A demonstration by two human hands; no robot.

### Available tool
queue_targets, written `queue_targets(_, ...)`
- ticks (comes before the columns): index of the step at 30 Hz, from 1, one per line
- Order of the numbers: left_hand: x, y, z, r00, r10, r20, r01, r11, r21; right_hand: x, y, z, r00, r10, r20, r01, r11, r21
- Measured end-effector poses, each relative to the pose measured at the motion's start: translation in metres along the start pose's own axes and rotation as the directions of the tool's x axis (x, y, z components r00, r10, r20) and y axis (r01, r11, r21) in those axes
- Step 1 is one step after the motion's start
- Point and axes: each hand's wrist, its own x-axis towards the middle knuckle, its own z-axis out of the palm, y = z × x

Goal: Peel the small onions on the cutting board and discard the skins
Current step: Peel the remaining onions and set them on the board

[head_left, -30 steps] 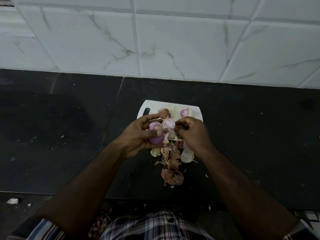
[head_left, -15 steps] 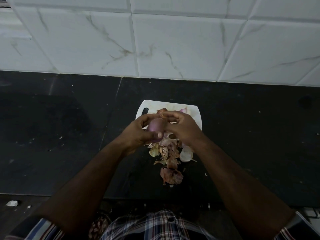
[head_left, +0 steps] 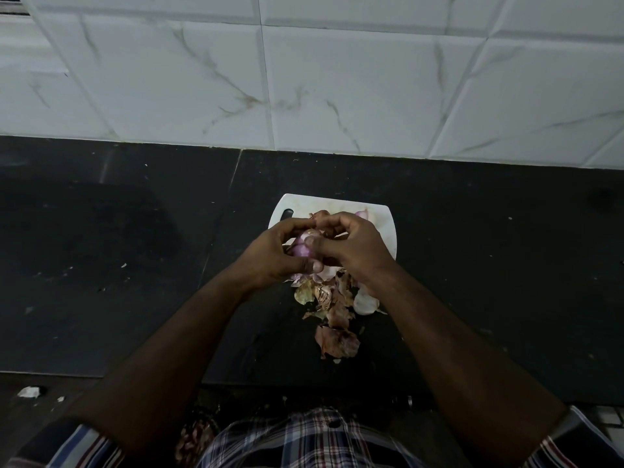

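Hands met above the near edge of a white cutting board (head_left: 388, 231) on a dark bench (head_left: 135, 265). Left hand (head_left: 273, 255) curled round a small purple onion (head_left: 300, 246), thumb under it, fingers over the top. Right hand (head_left: 354, 244) had fingers bent, thumb and fingertips pressed to the same onion; whether they pinched a strip of skin could not be told. Both hands were narrow, none spread.

Cutting board carried another onion (head_left: 363, 213) at its far edge, partly hidden behind the right hand, and a brown scrap (head_left: 319, 215) beside it. A dark slot (head_left: 287, 214) showed at the board's far left corner.

Loose skins (head_left: 324, 295) lay heaped off the board's near edge on the bench, brown and papery, with one larger brown piece (head_left: 337, 342) lying nearest the person. A pale whitish piece (head_left: 364, 304) sat just beside the heap, touching the right wrist's outline.

White marbled tiles (head_left: 337, 79) backed the bench. Checked shirt (head_left: 314, 440) showed at the bottom.
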Motion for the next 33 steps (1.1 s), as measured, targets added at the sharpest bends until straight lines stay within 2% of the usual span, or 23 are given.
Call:
queue_targets(4,0.001,-0.004,-0.003,1.000,0.006,-0.014,-0.006,1.000,0.017,0.000,-0.003,-0.004,0.997,0.049,0.064,-0.050,0.999,0.006)
queue_targets(8,0.001,0.000,-0.001,0.999,0.034,0.001,-0.034,0.997,0.076,0.000,0.000,-0.002,0.999,0.029,0.027,-0.030,0.998,0.049)
queue_targets(12,0.003,0.003,0.003,0.998,0.055,-0.011,-0.053,0.988,0.147,0.000,-0.001,0.004,0.999,-0.054,-0.005,0.053,0.991,-0.124)
queue_targets(13,0.003,0.002,0.003,0.999,0.051,-0.011,-0.049,0.987,0.155,0.000,-0.003,0.003,0.999,-0.046,-0.016,0.044,0.994,-0.105)
queue_targets(16,0.002,-0.002,-0.001,1.000,0.021,0.005,-0.022,0.992,0.125,0.000,-0.003,-0.004,0.999,0.039,0.037,-0.043,0.994,0.099)
queue_targets(18,0.002,-0.006,-0.005,1.000,-0.004,0.021,0.001,0.995,0.099,0.000,0.000,-0.006,0.996,0.073,0.042,-0.078,0.986,0.149)
queue_targets(23,0.001,-0.008,-0.006,0.999,-0.017,0.036,0.014,0.996,0.090,0.001,0.008,-0.004,0.999,0.047,0.019,-0.048,0.996,0.078)
queue_targets(27,0.001,0.000,0.000,1.000,0.022,0.019,-0.025,0.988,0.149,-0.002,0.004,0.000,0.997,-0.078,-0.031,0.071,0.981,-0.182)
queue_targets(30,0.002,0.000,-0.001,0.999,0.034,-0.036,-0.028,0.987,0.158,-0.003,0.001,0.000,0.992,-0.105,-0.067,0.092,0.980,-0.177)
queue_targets(33,0.001,-0.001,0.000,0.999,0.027,-0.025,-0.023,0.986,0.164,-0.002,0.004,-0.001,0.996,-0.063,-0.056,0.052,0.982,-0.184)
